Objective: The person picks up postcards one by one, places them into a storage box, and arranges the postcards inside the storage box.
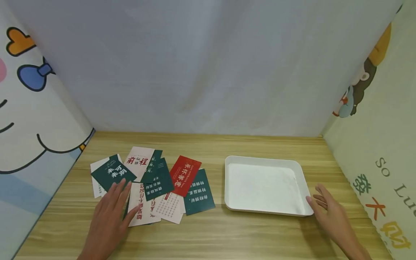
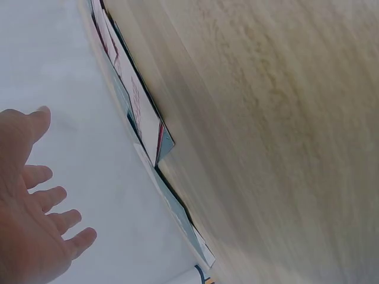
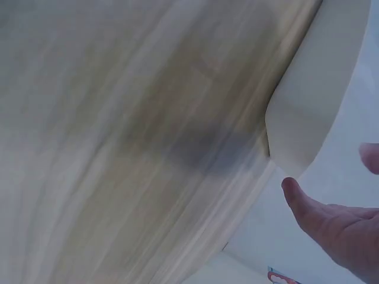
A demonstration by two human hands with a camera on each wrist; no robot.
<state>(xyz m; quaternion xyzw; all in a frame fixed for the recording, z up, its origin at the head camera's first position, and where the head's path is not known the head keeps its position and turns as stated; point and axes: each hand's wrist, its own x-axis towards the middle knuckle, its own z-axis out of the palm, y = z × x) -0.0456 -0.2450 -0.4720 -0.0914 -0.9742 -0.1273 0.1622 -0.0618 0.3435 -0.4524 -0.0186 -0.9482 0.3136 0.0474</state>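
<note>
A loose, overlapping spread of printed cards lies on the left of the table in the head view. Among them are a dark green card point(image 1: 112, 173), a pale pink card point(image 1: 140, 160) and a red card point(image 1: 186, 175). My left hand point(image 1: 108, 220) hovers at the near left of this spread, fingers extended and holding nothing; the left wrist view shows the fingers point(image 2: 50, 192) apart from the cards point(image 2: 139, 100). To the right sits a shallow white tray point(image 1: 266, 186). Beside its near right corner is my right hand point(image 1: 331, 216), fingers loosely bent, thumb close to the rim; contact is unclear.
The wood-grain table point(image 1: 195, 238) runs back to a pale cloth wall point(image 1: 208, 72). A cartoon-printed panel point(image 1: 35, 119) stands on the left, and a cream panel with lettering point(image 1: 367, 151) on the right. Table surface separates the cards from the tray.
</note>
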